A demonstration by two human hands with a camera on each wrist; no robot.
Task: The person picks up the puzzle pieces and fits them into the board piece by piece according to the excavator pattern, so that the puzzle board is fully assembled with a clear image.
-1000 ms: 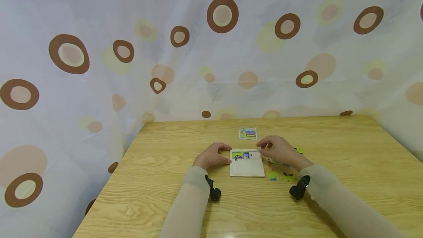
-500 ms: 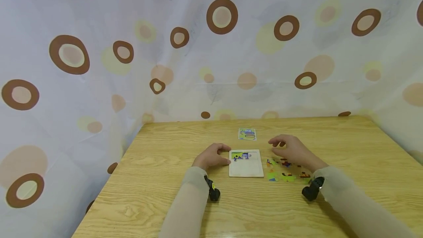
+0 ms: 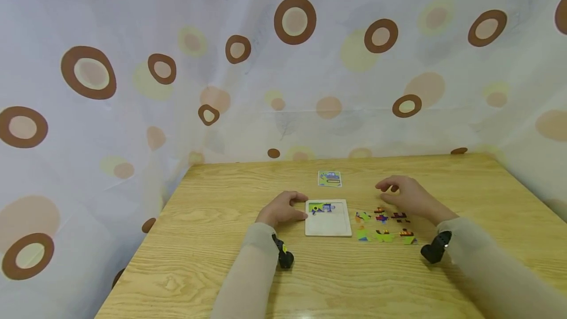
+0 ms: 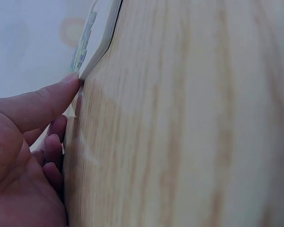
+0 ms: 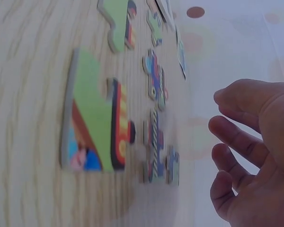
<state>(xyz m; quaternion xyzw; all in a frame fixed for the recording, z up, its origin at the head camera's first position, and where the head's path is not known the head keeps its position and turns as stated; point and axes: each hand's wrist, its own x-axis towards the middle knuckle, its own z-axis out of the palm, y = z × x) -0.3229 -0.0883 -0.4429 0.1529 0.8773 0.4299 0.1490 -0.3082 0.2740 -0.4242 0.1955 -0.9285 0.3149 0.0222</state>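
A square white puzzle tray [image 3: 328,224] lies on the table, with a few joined jigsaw pieces [image 3: 318,207] in its upper left corner. My left hand [image 3: 282,208] is at the tray's left side, index finger and thumb touching its edge. In the left wrist view the straight thumb [image 4: 52,100] meets the tray's edge [image 4: 97,49]. My right hand [image 3: 409,196] hovers, fingers loosely bent and holding nothing, just behind several loose jigsaw pieces [image 3: 384,237]. A green piece with a red-and-yellow vehicle part [image 5: 99,111] shows large in the right wrist view.
A small picture card [image 3: 330,179] of a blue and green vehicle lies behind the tray. The wooden table [image 3: 199,240] ends at a hanging cloth [image 3: 248,132] with brown circles at the back and sides.
My right hand has moved off the tray's right edge, out to the right beyond the loose pieces, which now show in the head view. My left hand has stayed at the tray.
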